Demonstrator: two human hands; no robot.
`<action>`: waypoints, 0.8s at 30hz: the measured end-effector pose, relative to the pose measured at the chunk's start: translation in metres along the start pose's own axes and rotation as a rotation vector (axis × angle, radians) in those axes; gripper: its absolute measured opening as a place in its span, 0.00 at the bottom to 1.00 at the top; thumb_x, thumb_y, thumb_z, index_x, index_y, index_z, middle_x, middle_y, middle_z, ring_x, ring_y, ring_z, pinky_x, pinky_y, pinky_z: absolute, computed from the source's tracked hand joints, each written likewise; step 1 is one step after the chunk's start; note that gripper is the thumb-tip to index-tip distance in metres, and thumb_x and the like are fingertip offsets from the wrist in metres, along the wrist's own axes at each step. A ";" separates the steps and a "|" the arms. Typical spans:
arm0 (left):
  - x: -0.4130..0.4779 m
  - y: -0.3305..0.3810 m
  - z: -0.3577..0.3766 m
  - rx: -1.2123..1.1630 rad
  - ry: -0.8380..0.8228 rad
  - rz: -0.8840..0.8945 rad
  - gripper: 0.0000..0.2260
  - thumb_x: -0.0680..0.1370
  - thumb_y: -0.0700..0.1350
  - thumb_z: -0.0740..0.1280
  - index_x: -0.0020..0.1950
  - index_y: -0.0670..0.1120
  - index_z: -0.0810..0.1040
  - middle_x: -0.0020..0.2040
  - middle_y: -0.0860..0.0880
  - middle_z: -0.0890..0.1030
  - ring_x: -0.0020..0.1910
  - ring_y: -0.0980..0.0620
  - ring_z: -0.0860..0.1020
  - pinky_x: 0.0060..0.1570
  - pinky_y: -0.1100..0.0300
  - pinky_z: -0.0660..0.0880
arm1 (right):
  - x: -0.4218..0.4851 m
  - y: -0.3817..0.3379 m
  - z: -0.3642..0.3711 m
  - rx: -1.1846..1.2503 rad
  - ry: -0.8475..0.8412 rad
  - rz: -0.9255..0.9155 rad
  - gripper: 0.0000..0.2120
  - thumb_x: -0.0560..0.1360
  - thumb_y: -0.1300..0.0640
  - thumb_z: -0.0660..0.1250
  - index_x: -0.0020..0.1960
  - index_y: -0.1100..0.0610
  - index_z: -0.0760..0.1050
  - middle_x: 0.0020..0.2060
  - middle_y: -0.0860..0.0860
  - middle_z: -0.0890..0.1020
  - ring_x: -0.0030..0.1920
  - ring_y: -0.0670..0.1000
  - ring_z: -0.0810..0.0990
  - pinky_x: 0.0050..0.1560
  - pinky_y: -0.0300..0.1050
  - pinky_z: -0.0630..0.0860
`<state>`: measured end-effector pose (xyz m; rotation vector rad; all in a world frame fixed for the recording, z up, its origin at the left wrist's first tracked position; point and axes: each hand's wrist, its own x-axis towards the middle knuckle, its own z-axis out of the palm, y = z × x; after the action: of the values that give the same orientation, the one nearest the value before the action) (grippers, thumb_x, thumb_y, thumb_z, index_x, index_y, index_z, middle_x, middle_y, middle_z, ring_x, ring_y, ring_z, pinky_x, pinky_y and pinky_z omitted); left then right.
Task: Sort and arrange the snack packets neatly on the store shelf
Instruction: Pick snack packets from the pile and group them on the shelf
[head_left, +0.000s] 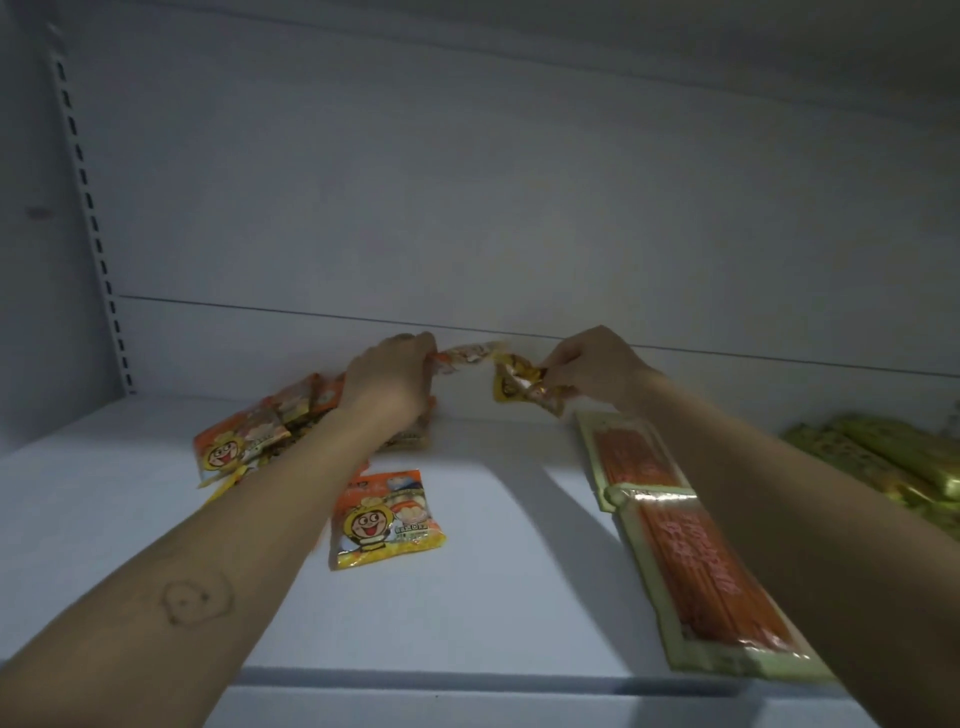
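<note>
My left hand (387, 376) grips an orange snack packet (465, 356) near the back of the white shelf (519, 545). My right hand (597, 364) pinches a yellow-brown packet (514, 387) just to the right of it, held above the shelf. A heap of orange cartoon-face packets (244, 441) lies under and left of my left forearm. One more such packet (387, 519) lies flat alone in the middle of the shelf.
Two long pale-green packs with red contents (701, 566) lie end to end on the right, partly under my right forearm. Green-gold packs (883, 462) are stacked at the far right. The shelf's back wall and a slotted upright (98, 249) close the rear and left.
</note>
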<state>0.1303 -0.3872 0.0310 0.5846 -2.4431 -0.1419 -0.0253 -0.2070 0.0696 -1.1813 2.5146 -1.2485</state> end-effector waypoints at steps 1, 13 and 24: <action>0.000 -0.001 -0.003 -0.007 0.006 0.006 0.08 0.80 0.38 0.58 0.55 0.46 0.75 0.50 0.45 0.77 0.49 0.42 0.77 0.45 0.52 0.74 | -0.002 -0.001 0.002 -0.075 -0.030 -0.049 0.07 0.68 0.67 0.75 0.37 0.56 0.84 0.33 0.52 0.84 0.42 0.54 0.84 0.50 0.49 0.81; -0.030 -0.035 -0.019 -0.324 -0.001 0.096 0.17 0.75 0.27 0.61 0.50 0.42 0.86 0.60 0.44 0.79 0.59 0.47 0.77 0.58 0.67 0.69 | -0.004 -0.024 0.027 -0.175 -0.267 -0.012 0.13 0.77 0.48 0.70 0.60 0.50 0.79 0.56 0.48 0.82 0.51 0.46 0.82 0.49 0.40 0.77; -0.052 -0.069 -0.046 -0.357 0.261 -0.045 0.15 0.78 0.35 0.63 0.60 0.48 0.80 0.66 0.54 0.72 0.53 0.53 0.77 0.51 0.60 0.74 | -0.003 -0.076 0.130 0.258 -0.181 -0.029 0.12 0.73 0.49 0.75 0.52 0.55 0.80 0.49 0.50 0.84 0.51 0.53 0.82 0.48 0.44 0.77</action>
<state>0.2211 -0.4244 0.0236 0.4655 -2.0873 -0.4786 0.0733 -0.3156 0.0369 -1.2109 2.1414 -1.3557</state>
